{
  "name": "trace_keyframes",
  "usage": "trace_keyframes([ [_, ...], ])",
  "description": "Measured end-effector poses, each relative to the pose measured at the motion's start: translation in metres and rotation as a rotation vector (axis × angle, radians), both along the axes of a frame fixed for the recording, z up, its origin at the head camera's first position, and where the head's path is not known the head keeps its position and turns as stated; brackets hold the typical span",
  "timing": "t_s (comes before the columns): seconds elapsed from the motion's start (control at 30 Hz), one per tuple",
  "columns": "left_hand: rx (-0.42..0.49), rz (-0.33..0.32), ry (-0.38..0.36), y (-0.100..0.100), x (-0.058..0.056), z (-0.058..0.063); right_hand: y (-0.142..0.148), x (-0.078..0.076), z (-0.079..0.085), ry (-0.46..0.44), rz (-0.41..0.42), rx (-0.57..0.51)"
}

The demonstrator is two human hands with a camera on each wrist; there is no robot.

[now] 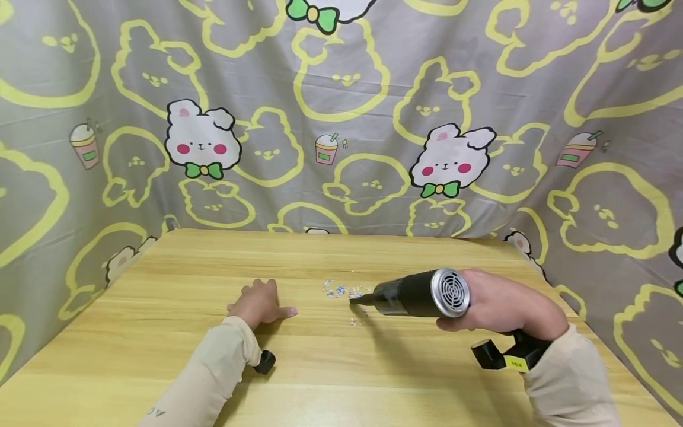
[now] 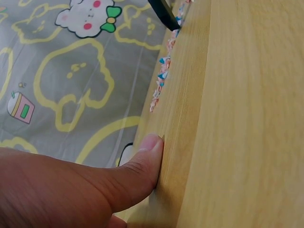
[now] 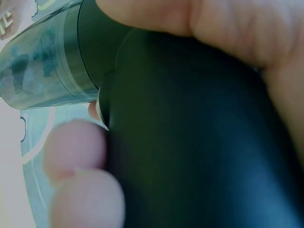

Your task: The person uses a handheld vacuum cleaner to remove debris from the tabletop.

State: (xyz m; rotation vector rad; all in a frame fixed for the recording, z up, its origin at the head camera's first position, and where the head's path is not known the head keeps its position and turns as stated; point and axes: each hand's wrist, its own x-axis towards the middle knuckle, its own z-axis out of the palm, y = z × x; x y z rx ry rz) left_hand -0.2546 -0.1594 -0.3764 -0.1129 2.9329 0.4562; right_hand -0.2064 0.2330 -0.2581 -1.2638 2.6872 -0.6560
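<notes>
My right hand (image 1: 493, 299) grips the handle of a black handheld vacuum cleaner (image 1: 418, 295), its fingers wrapped round it in the right wrist view. The vacuum's clear dust chamber (image 3: 45, 61) shows some bits inside. Its narrow nozzle (image 1: 363, 300) points left and down, the tip right at a patch of small paper scraps (image 1: 341, 290) in white, pink and blue. To the left of the scraps, my left hand (image 1: 259, 303) rests on the table with fingers spread and nothing held. In the left wrist view its thumb (image 2: 147, 156) lies against the wood, short of the line of scraps.
The wooden table (image 1: 320, 362) spans the front. A grey curtain (image 1: 373, 77) with yellow outlines and white cartoon bunnies hangs behind it and on both sides. A few stray scraps (image 1: 354, 322) lie nearer than the main patch. Black wrist cameras (image 1: 265, 362) sit at both sleeves.
</notes>
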Motion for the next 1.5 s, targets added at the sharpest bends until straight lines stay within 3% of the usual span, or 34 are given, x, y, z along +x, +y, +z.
trace_keyframes([
  [1.5,0.005,-0.003,-0.004,-0.0012,0.0008,-0.002,-0.0042,-0.0034,-0.0037,0.007,-0.02,-0.001],
])
